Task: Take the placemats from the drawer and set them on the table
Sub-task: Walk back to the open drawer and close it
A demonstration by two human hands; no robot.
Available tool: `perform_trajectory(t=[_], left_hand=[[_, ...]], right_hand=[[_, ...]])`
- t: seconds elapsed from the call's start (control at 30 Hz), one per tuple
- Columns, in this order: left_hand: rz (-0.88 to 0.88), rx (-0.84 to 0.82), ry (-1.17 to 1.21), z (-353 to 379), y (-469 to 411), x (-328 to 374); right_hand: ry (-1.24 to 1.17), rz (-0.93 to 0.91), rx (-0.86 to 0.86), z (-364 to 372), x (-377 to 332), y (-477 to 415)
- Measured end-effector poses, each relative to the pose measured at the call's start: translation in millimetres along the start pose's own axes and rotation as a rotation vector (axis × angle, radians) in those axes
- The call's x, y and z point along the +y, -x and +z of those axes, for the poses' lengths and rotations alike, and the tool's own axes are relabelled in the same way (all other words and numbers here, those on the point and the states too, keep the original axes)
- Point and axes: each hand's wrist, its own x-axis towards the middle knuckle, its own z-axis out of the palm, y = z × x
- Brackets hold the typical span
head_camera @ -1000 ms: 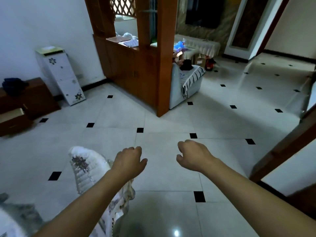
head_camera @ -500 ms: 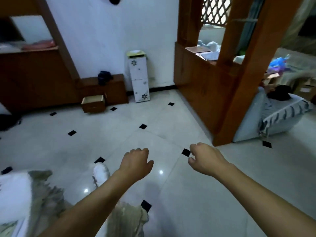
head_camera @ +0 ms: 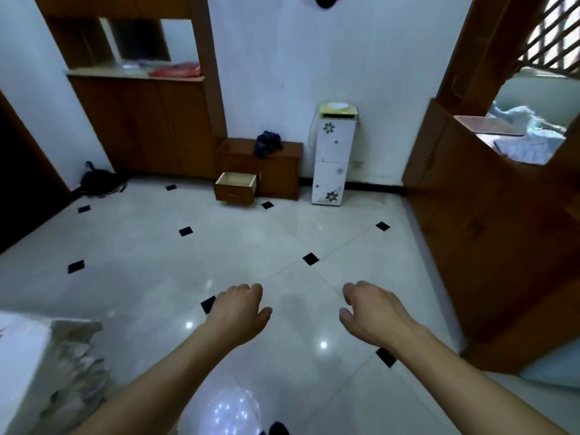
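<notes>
While the left hand (head_camera: 240, 313) and right hand (head_camera: 375, 312) hover well in front of the cabinet (head_camera: 279, 174), fingers loosely curled and holding nothing, the drawer (head_camera: 236, 187) juts from the cabinet's left half, its length running toward the camera. It is boxy brown wood, pale inside; no placemats can be made out.

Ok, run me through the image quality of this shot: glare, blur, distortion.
Head view: bright glare spots dot the glossy floor; the wide lens bows the wooden partition and tall cabinet; the pale cloth at lower left is smeared; the open drawer is soft but readable; the doorway at far left is nearly black.
</notes>
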Motion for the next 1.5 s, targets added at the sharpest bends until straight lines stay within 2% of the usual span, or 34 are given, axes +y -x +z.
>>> perform_trajectory(t=[0.2, 0.4, 0.67, 0.93, 1.07, 1.27, 1.5], left_hand=[[0.050, -0.016, 0.006, -16.6, -152.7, -2.4], [0.023, 0.008, 0.025, -40.3, -283.6, -10.6], [-0.190, 0.016, -0.016, -59.4, -447.1, -59.3], [-0.480, 0.051, -0.046, -85.6, -561.9, -132.7], [-0.556, 0.024, -0.079, -81.9, -609.2, -178.4], [-0.549, 0.030, -0.065, -78.3, -726.7, -290.2], [-0.394, 0.011, -0.074, -108.0, -883.8, -408.7]], right_hand=[[-0.022, 0.062, -0.034, -24.8, 52.4, -131.2], [-0.027, 0.049, -0.012, -56.0, 89.7, -263.3], [-0.051, -0.140, -0.024, -64.9, 107.6, -491.9], [-0.010, -0.412, -0.088, -81.7, 61.2, -704.8], [0.016, -0.486, -0.099, -74.5, 27.8, -783.8], [0.030, -0.480, -0.128, -56.1, -32.5, -929.6], [-0.008, -0.358, -0.107, -64.1, -81.9, -1084.3]])
